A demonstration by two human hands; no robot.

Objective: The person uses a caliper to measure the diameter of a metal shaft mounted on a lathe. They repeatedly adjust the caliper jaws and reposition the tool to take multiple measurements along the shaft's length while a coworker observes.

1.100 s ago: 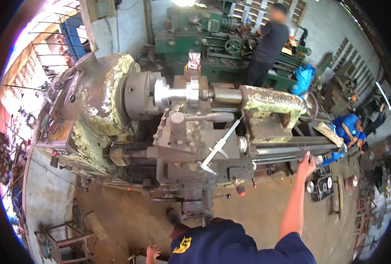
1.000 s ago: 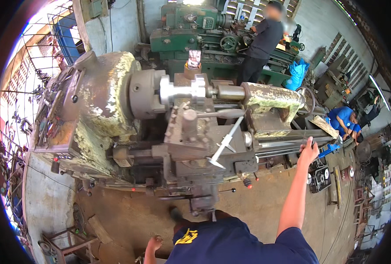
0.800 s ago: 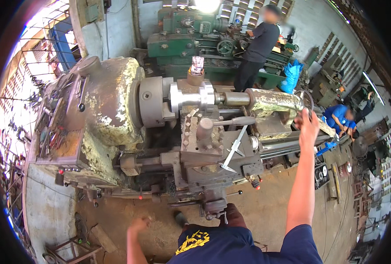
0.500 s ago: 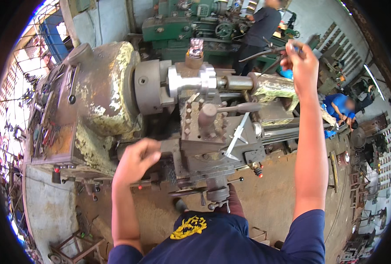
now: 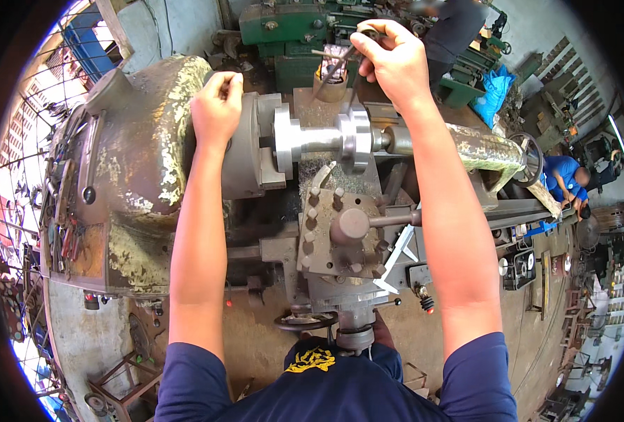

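Steel part [image 5: 320,138] sits clamped in lathe chuck [image 5: 245,151] | left hand [image 5: 215,107] closed on chuck top | right hand [image 5: 394,62] pinches thin rod [image 5: 340,65]

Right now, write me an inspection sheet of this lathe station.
Surface: lathe, yellowed paint flaking on the headstock.
Job's things: shiny flanged workpiece in the chuck; tool post below it.
Clutter: hand tools on the headstock's left side.
Hands: left hand on the chuck; right hand pinching a thin dark tool above the workpiece.
Cables: nothing seen.
Surroundings: green lathe behind; person in blue crouched at right.
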